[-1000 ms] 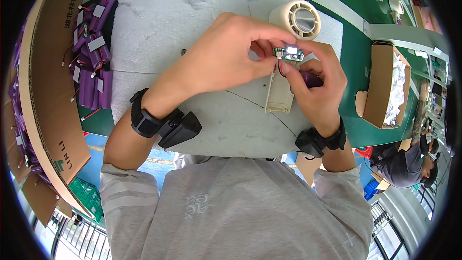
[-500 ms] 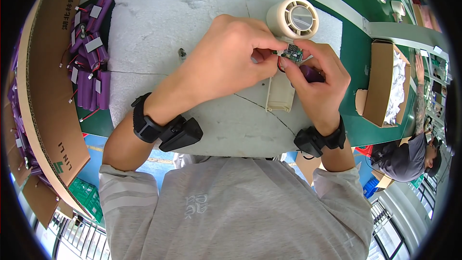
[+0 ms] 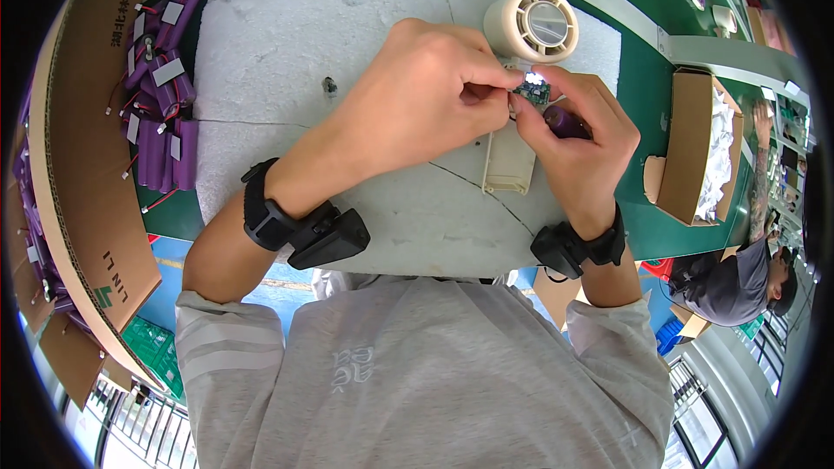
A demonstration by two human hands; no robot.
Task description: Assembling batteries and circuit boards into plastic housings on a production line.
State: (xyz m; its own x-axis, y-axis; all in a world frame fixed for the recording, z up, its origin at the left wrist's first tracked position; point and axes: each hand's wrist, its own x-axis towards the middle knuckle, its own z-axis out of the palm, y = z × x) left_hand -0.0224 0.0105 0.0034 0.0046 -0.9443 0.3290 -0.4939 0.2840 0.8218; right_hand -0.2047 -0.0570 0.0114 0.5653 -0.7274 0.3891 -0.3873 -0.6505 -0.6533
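A small green circuit board (image 3: 532,91) is between my two hands, with a bright white light glowing at its top edge. My right hand (image 3: 591,126) pinches the board between thumb and forefinger. A purple cylindrical battery (image 3: 566,122) lies against the curled fingers of that hand. From the other side my left hand (image 3: 443,78) closes finger and thumb at the board's left edge; what they grip is hidden. Just beyond stands the round cream fan head (image 3: 532,26) with a grille. Its cream open handle shell (image 3: 508,163) extends toward me under my hands.
White foam sheets (image 3: 278,43) cover the green bench. Purple batteries (image 3: 169,152) with wires are piled at left beside a tall cardboard box (image 3: 95,148). At right stands a cardboard box (image 3: 686,152) holding white pieces. Another person (image 3: 738,282) sits at far right.
A white light now shines on the circuit board, where none showed before. My hands have stayed nearly in place, the left fingers closer over the board's edge.
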